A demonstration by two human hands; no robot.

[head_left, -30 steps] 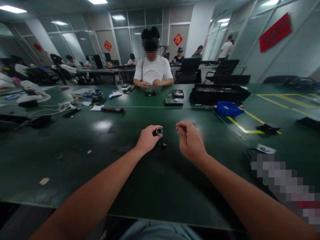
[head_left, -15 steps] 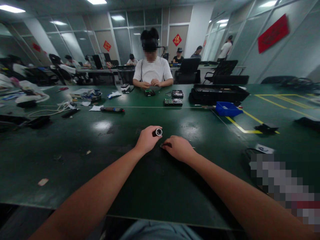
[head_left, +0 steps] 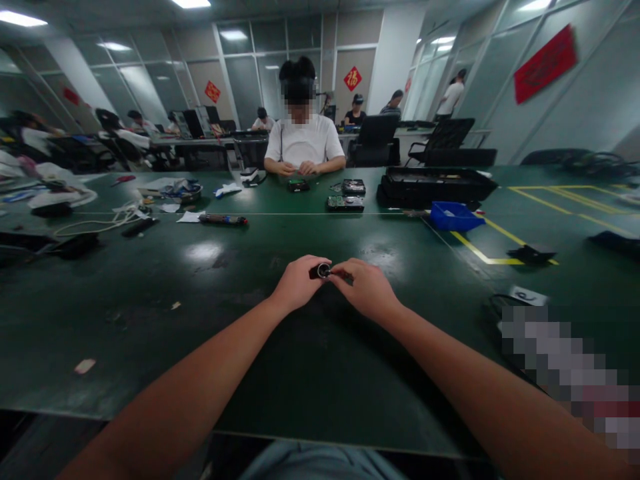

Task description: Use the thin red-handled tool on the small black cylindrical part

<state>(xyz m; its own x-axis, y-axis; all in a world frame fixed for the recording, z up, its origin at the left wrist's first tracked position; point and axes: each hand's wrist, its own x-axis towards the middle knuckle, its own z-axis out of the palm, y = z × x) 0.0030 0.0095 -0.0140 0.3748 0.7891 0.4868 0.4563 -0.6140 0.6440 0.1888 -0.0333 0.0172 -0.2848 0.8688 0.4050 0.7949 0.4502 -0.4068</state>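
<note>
My left hand (head_left: 296, 283) is closed around a short black tube (head_left: 323, 271), its round open end with a silver rim facing me. At that open end, my right hand (head_left: 369, 288) has its thumb and fingertips pinched together. Something small and dark seems to be between them, too small to name. Both hands are held over the middle of the green table (head_left: 320, 373). The rest of the tube is hidden by my left fingers.
Across the table sits a person in a white shirt (head_left: 305, 143). Hard drives (head_left: 346, 203), a black tray (head_left: 435, 190), a blue bin (head_left: 455, 217) and an electric screwdriver (head_left: 223, 219) lie beyond my hands. A cable (head_left: 95, 227) is at the left.
My right hand has risen from the tabletop to the tube's open end. My left hand and the tube have shifted slightly right.
</note>
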